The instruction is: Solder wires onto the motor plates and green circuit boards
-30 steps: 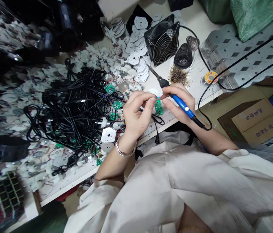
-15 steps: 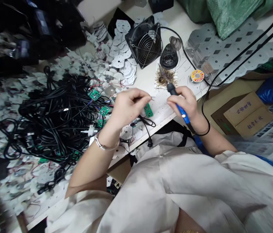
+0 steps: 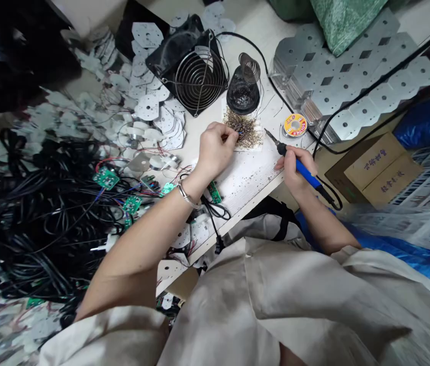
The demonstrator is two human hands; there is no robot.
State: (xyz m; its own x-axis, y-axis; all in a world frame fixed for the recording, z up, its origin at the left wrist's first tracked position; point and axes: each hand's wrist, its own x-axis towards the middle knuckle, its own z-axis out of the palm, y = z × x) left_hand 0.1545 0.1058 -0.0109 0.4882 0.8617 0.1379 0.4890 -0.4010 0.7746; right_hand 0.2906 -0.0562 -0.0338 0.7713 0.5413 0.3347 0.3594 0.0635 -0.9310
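My right hand (image 3: 297, 170) grips a soldering iron (image 3: 306, 172) by its blue handle, the bare metal tip pointing up and left beside a pad (image 3: 255, 145) covered in brown, burnt-looking residue. At the pad's left side my left hand (image 3: 217, 150) is closed in a pinch; a thin wire (image 3: 239, 133) pokes out from the fingertips over the residue. Beneath the left wrist lies a green circuit board (image 3: 213, 192), partly covered by the arm, next to a black power cord (image 3: 217, 211) that hangs over the table edge.
A black fan (image 3: 195, 68) and a soldering iron stand (image 3: 243, 94) stand behind the pad. A solder spool (image 3: 294, 125) lies to the right, near stacked metal plates (image 3: 329, 66). Tangled black cables (image 3: 39, 213), circuit boards (image 3: 106, 178) and white parts crowd the left. Cardboard box (image 3: 375, 170) sits at right.
My left hand has moved away from my body to the residue-covered pad, still pinched. The soldering iron's tip has shifted off the pad to its right side. The view has turned slightly.
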